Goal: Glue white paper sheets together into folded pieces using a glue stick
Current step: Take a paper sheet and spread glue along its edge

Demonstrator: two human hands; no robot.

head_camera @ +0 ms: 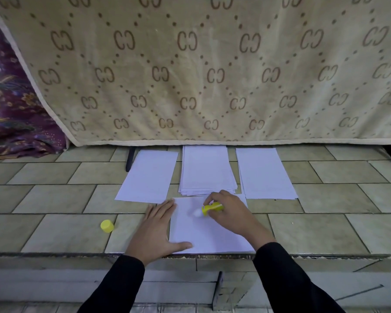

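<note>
A white paper sheet [203,233] lies on the tiled floor right in front of me. My left hand [157,229] rests flat, fingers spread, on the sheet's left edge with the thumb on its lower corner. My right hand [229,211] grips a yellow glue stick [211,208] whose white tip touches the upper middle of the sheet. The stick's yellow cap [107,226] lies on the tiles to the left. Beyond the sheet sit a stack of white paper [207,170], a single sheet at left [148,177] and another pile at right [264,173].
A beige patterned blanket [201,71] hangs behind the papers, with a purple floral cloth [11,114] at far left. Black legs [130,159] stand under the blanket. The tiled ledge [54,255] drops off at its front edge just below the sheet.
</note>
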